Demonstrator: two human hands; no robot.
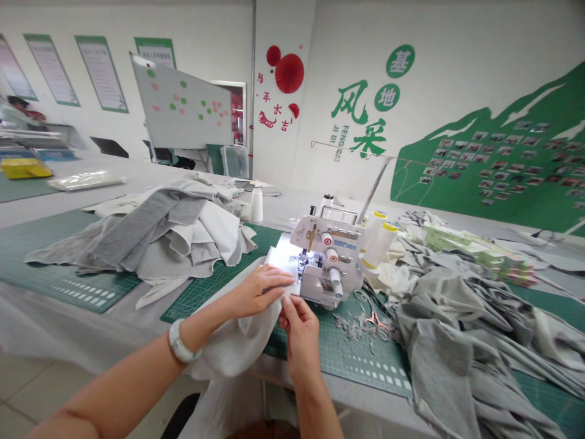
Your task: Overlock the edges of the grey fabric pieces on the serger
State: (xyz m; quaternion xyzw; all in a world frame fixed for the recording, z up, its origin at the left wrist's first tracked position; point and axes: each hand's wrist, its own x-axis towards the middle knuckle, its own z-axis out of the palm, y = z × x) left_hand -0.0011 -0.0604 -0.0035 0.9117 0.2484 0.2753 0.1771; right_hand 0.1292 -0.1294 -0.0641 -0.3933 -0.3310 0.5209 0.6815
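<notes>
A white serger (331, 256) with several coloured tension dials stands on a green cutting mat, its work light shining. A piece of pale grey fabric (242, 344) lies at its presser foot and hangs over the table's front edge. My left hand (262, 289) rests flat on this fabric at the machine's left, fingers stretched toward the foot. Closer to the front edge, my right hand (299, 323) pinches the fabric's edge between thumb and fingers. A pale bangle (181, 342) circles my left wrist.
Cut grey and white fabric pieces (183, 219) are heaped at the left. A larger grey fabric pile (457, 323) covers the right. Scissors (377, 326) and thread scraps (350, 326) lie beside the machine. Thread cones (379, 241) stand behind it. Someone (21, 113) sits far left.
</notes>
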